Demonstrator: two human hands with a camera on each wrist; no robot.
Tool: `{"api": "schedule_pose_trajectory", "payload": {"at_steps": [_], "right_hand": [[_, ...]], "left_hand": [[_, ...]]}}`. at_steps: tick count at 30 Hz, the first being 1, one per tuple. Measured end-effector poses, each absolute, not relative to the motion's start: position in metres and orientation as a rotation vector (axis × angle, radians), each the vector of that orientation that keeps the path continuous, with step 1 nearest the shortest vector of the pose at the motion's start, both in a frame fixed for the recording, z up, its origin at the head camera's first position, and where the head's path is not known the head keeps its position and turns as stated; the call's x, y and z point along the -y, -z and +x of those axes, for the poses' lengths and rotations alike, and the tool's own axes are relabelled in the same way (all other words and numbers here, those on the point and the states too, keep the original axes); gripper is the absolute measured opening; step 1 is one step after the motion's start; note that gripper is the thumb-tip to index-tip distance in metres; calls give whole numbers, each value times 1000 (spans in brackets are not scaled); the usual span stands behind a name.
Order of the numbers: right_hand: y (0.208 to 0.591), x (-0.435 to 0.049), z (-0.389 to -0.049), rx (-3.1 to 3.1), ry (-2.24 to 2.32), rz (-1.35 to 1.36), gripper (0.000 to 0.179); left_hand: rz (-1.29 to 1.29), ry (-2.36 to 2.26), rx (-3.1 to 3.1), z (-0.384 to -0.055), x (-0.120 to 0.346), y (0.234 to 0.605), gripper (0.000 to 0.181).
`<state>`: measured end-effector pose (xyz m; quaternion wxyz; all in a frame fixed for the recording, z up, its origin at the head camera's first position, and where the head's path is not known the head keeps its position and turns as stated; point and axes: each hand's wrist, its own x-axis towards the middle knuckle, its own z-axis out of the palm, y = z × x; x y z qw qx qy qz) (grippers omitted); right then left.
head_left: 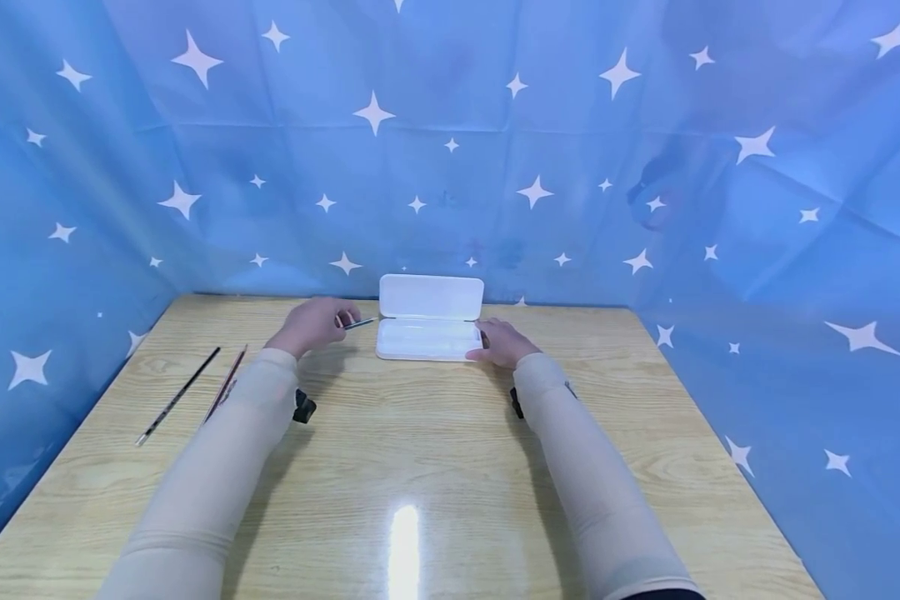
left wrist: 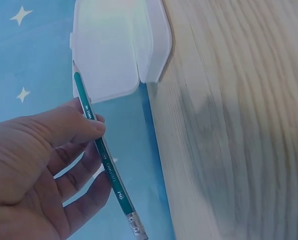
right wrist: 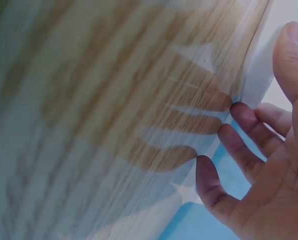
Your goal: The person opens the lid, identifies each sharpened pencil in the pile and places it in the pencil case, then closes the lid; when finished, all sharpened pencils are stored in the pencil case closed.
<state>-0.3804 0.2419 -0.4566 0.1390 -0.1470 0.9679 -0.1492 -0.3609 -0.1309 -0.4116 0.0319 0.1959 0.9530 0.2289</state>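
A green pencil with a silver ferrule is pinched between the thumb and fingers of my left hand. Its sharpened tip points toward the white pencil case, which lies at the far side of the table with its lid raised. In the left wrist view, the pencil's tip overlaps the case, but I cannot tell if they touch. My right hand is at the case's right end, thumb by the front corner. In the right wrist view, that hand's loosely spread fingertips rest on the tabletop beside the case.
A dark patterned pencil lies on the left of the wooden table. Beside it, reddish pencils are partly hidden by the left sleeve. A blue curtain with white stars stands behind the table and along its sides.
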Motion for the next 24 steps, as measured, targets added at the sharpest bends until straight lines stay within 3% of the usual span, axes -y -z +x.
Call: {"api": "schedule_pose_trajectory", "payload": {"at_steps": [24], "right_hand": [[457,-241,-384,-2803,413,-447,82]], "left_hand": [[761,-509,-2952,-388,73,407,35]]}}
